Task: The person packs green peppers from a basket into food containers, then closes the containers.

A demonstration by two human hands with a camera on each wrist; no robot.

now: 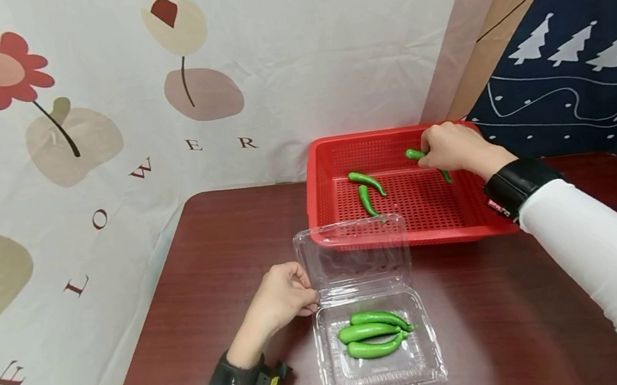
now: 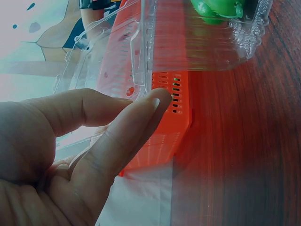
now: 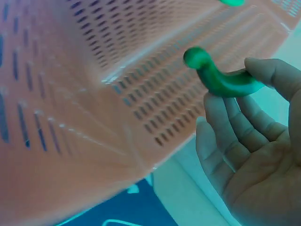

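My right hand (image 1: 452, 146) pinches a curved green chili pepper (image 3: 230, 84) between thumb and fingers, above the right side of a red perforated basket (image 1: 419, 205). Two more peppers lie on the basket floor, one a green pepper (image 1: 366, 183) and the other a pepper (image 1: 366, 200) just below it. With thumb and forefinger, my left hand (image 1: 285, 294) pinches the hinge edge of a clear plastic clamshell box (image 2: 141, 56). Its lid (image 1: 356, 265) stands raised, overlapping the basket's front rim in the head view. Three green peppers (image 1: 369, 331) lie side by side in the box's base.
Both containers stand on a dark reddish wood table (image 1: 220, 247), the basket at the back near a white flower-printed cloth (image 1: 273, 43). A navy cloth (image 1: 569, 77) with white trees hangs behind the right side.
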